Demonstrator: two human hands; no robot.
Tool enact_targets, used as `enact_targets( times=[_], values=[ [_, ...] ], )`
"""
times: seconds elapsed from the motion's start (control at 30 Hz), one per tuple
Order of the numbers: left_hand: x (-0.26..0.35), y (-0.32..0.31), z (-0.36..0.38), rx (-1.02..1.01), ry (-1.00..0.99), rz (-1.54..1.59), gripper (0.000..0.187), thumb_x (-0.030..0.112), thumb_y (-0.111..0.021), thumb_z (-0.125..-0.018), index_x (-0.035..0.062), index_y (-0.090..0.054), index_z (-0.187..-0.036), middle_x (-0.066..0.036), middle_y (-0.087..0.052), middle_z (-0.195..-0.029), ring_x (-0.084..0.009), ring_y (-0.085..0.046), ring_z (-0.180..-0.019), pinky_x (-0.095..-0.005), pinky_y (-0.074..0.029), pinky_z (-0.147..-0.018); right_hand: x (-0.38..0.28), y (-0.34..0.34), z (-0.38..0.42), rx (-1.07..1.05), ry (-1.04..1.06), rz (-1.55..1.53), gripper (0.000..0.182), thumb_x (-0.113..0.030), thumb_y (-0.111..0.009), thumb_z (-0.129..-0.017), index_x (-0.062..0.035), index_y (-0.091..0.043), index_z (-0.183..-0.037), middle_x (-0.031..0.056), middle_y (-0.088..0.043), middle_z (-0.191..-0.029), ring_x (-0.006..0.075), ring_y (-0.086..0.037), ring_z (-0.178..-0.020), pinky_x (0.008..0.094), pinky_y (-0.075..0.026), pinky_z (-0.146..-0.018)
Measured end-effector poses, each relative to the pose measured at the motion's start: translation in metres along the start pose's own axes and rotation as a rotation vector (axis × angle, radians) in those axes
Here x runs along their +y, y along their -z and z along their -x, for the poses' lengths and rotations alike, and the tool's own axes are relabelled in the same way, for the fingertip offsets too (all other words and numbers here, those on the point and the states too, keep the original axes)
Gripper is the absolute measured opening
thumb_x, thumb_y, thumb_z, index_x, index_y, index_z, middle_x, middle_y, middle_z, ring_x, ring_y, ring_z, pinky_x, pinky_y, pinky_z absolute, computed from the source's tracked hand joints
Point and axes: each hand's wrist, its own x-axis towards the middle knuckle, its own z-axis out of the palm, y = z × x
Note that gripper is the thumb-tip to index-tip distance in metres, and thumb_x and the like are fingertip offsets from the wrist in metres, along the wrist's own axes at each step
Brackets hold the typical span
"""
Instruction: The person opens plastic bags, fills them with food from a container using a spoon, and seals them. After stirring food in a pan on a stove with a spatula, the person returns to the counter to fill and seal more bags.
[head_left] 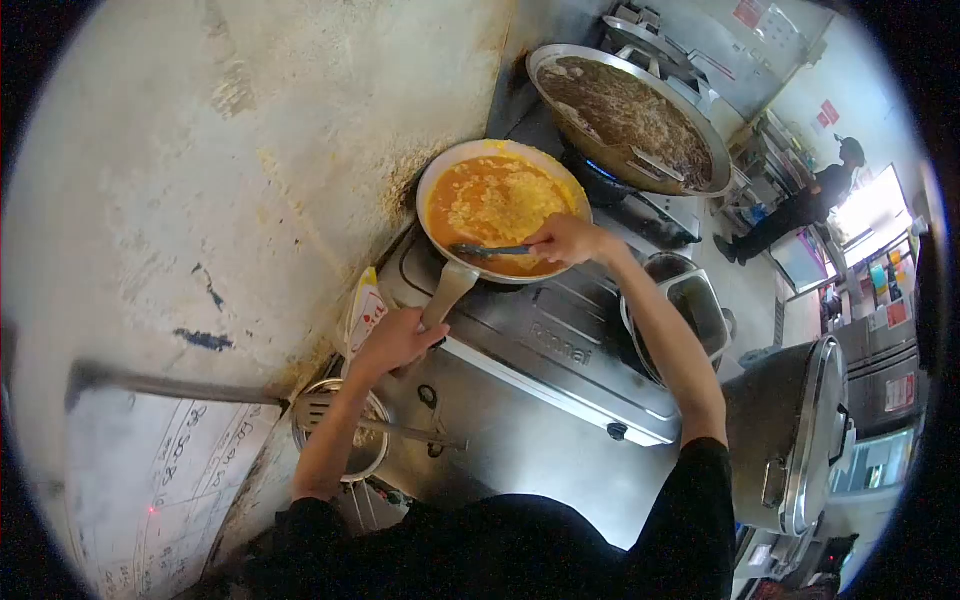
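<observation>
Pan by the wall, both hands occupied

Edges first. Stained wall (250, 200) crowds the pan (423, 205) from 9 to 11 o'clock. Big wok (570, 130) of dark, bubbling liquid stands close at 2 o'clock; metal container (695, 305) farther out at 4. Most room for moving lies toward 5 and 6 o'clock — over the flat top of the stove (560, 340), then the steel tabletop (520, 440) beyond its front edge.

Left hand (395, 340): wrapped round the lower end of the handle (452, 288), which points to 7 o'clock; the pan sits at its 1 o'clock. Right hand (568, 240): closed on a dark utensil (495, 250), over the pan's 4 o'clock side — tool pointing to 9, its head in the mixture (510, 195).

Pan looks round, pale-walled, yellow smears along the 12 o'clock rim. Mixture orange-yellow and wet, with a paler lumpy patch across the middle. Contact with the burner hidden.
</observation>
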Motion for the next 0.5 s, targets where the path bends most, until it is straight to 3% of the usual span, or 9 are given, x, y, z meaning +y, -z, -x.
enact_targets(
  times=[0.03,0.07,0.13,0.23,0.27,0.33,0.47,0.5],
  values=[
    [-0.005,-0.005,-0.001,0.094,-0.138,-0.028,0.047,0.043,-0.056,-0.077,-0.0038,-0.056,-0.071,-0.013,-0.057,-0.054,-0.0273,-0.058,-0.051,-0.0362,-0.044,-0.051,0.001,-0.007,-0.008,0.077,0.04,0.136,0.027,-0.028,-0.052,-0.082,-0.0061,-0.062,-0.095,0.0124,-0.056,-0.062,0.0201,-0.052,-0.054,0.031,-0.043,-0.054],
    [-0.006,-0.007,-0.001,0.084,-0.134,-0.025,0.047,0.043,-0.056,-0.077,-0.0038,-0.056,-0.071,-0.013,-0.057,-0.054,-0.0273,-0.058,-0.051,-0.0362,-0.044,-0.051,0.005,-0.02,-0.018,0.071,0.035,0.129,0.027,-0.028,-0.052,-0.082,-0.0061,-0.062,-0.095,0.0124,-0.056,-0.062,0.0201,-0.052,-0.054,0.031,-0.043,-0.054],
    [-0.002,-0.005,0.0,0.015,0.03,0.132,0.043,0.039,-0.058,-0.077,-0.0039,-0.057,-0.073,-0.013,-0.057,-0.055,-0.0236,-0.058,-0.049,-0.0339,-0.044,-0.05,0.011,-0.043,-0.039,0.396,0.076,0.177,0.024,-0.025,-0.05,-0.082,-0.0054,-0.063,-0.088,0.0174,-0.059,-0.07,0.0305,-0.057,-0.065,0.0376,-0.045,-0.06],
    [0.008,-0.001,0.004,0.022,0.092,0.116,0.04,0.036,-0.058,-0.077,-0.0041,-0.057,-0.077,-0.012,-0.058,-0.056,-0.0214,-0.059,-0.051,-0.0321,-0.044,-0.05,-0.02,-0.046,-0.034,0.519,-0.035,0.23,0.022,-0.023,-0.05,-0.081,-0.0055,-0.063,-0.087,0.0196,-0.059,-0.08,0.0351,-0.057,-0.076,0.0429,-0.045,-0.068],
    [0.01,-0.001,0.004,0.016,0.092,0.111,0.04,0.036,-0.058,-0.077,-0.0041,-0.057,-0.077,-0.012,-0.058,-0.056,-0.0214,-0.059,-0.051,-0.0321,-0.044,-0.05,-0.017,-0.048,-0.04,0.521,-0.039,0.223,0.022,-0.023,-0.05,-0.081,-0.0055,-0.063,-0.087,0.0196,-0.059,-0.08,0.0351,-0.057,-0.076,0.0429,-0.045,-0.068],
    [0.014,0.001,0.005,-0.036,0.225,0.208,0.039,0.037,-0.057,-0.079,-0.0018,-0.057,-0.084,-0.008,-0.058,-0.057,-0.0176,-0.055,-0.047,-0.0299,-0.042,-0.048,-0.008,-0.049,-0.056,0.512,-0.284,0.19,0.023,-0.024,-0.05,-0.081,-0.0071,-0.063,-0.09,0.0189,-0.059,-0.084,0.0332,-0.058,-0.077,0.0431,-0.044,-0.072],
    [0.018,0.007,0.011,-0.13,0.3,0.503,0.04,0.041,-0.054,-0.081,0.0019,-0.057,-0.086,-0.003,-0.056,-0.056,-0.0114,-0.048,-0.044,-0.0261,-0.038,-0.044,0.029,-0.027,-0.048,0.614,-0.159,0.244,0.024,-0.026,-0.05,-0.081,-0.009,-0.063,-0.092,0.0176,-0.06,-0.086,0.033,-0.058,-0.078,0.0416,-0.046,-0.07],
    [0.011,0.003,0.01,-0.145,0.274,0.58,0.04,0.043,-0.052,-0.082,0.0035,-0.056,-0.085,-0.002,-0.055,-0.055,-0.0088,-0.045,-0.044,-0.0243,-0.035,-0.043,0.049,-0.017,-0.05,0.518,-0.17,0.27,0.025,-0.028,-0.051,-0.08,-0.01,-0.063,-0.093,0.0169,-0.06,-0.086,0.0326,-0.058,-0.079,0.0404,-0.046,-0.069]
  ],
)
